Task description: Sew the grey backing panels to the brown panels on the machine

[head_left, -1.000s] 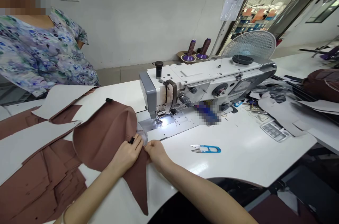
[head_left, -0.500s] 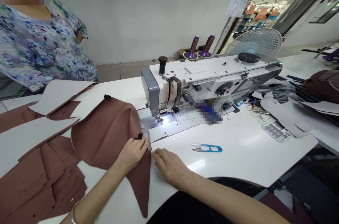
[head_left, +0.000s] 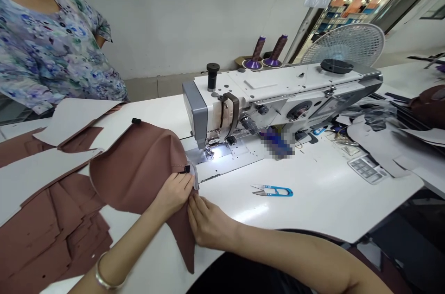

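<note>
A brown leather-like piece lies on the white table, with one black clip at its upper corner and another black clip near its right edge. Just below that second clip, my left hand is closed on the brown piece. My right hand pinches the piece's right edge, close beside the left fingertips. A greyish strip shows along the edge above both hands. The lit needle area of a white sewing machine is up and right of the hands.
Blue-handled thread snips lie right of my hands. Stacked brown pieces cover the table's left side. Behind them stands a person in a floral top. Two thread cones and a fan are behind the machine.
My right hand has moved left onto the brown piece's edge and closed there. My left hand stays near the clip. The camera view has shifted slightly.
</note>
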Demonstrator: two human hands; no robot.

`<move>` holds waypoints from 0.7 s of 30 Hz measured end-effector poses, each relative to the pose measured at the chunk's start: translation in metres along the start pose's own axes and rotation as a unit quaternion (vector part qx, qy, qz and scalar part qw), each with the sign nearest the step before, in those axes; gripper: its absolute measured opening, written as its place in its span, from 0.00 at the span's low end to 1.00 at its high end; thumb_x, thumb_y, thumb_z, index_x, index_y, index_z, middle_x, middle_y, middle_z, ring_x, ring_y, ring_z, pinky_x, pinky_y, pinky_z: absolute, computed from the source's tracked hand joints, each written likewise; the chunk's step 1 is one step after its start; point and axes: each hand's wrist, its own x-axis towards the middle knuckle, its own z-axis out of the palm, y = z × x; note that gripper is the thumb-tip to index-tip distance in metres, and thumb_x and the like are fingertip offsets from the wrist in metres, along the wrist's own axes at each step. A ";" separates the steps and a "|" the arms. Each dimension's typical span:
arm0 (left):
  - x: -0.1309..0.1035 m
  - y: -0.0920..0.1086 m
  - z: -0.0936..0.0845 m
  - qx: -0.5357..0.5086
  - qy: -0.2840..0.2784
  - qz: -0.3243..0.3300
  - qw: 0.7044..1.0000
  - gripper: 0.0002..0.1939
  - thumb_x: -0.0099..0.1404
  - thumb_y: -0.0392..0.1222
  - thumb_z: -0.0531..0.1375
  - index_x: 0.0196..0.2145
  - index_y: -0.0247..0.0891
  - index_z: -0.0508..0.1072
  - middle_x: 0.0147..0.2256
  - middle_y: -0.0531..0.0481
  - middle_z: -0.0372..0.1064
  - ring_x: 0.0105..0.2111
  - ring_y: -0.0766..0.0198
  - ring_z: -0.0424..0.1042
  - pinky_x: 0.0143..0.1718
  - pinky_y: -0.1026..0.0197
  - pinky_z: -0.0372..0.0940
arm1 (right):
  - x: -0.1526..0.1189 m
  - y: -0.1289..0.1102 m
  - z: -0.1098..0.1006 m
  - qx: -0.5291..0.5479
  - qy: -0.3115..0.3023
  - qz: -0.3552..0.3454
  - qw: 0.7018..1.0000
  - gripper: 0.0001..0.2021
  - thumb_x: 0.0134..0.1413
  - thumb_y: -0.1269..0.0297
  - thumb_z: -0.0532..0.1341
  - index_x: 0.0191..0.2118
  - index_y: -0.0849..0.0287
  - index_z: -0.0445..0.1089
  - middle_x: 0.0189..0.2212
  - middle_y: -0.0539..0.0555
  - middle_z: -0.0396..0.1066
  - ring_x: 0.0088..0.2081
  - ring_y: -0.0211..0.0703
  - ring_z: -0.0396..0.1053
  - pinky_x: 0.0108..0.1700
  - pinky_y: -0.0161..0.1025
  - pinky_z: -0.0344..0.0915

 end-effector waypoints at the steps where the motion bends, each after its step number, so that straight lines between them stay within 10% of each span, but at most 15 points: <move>1: 0.005 -0.002 0.002 0.000 -0.004 0.002 1.000 0.13 0.65 0.29 0.47 0.41 0.29 0.69 0.33 0.42 0.69 0.33 0.59 0.65 0.34 0.56 0.59 | 0.001 0.004 0.001 -0.004 0.002 0.008 1.000 0.16 0.55 0.79 0.49 0.45 0.79 0.69 0.42 0.75 0.72 0.44 0.56 0.71 0.45 0.51 0.67; 21: 0.027 -0.015 0.015 -0.143 0.005 -0.090 0.986 0.13 0.67 0.34 0.48 0.34 0.35 0.72 0.33 0.45 0.70 0.34 0.62 0.65 0.35 0.60 0.63 | 0.001 0.027 0.007 0.045 -0.012 0.038 0.998 0.14 0.56 0.81 0.50 0.43 0.79 0.69 0.39 0.74 0.73 0.42 0.54 0.71 0.45 0.50 0.68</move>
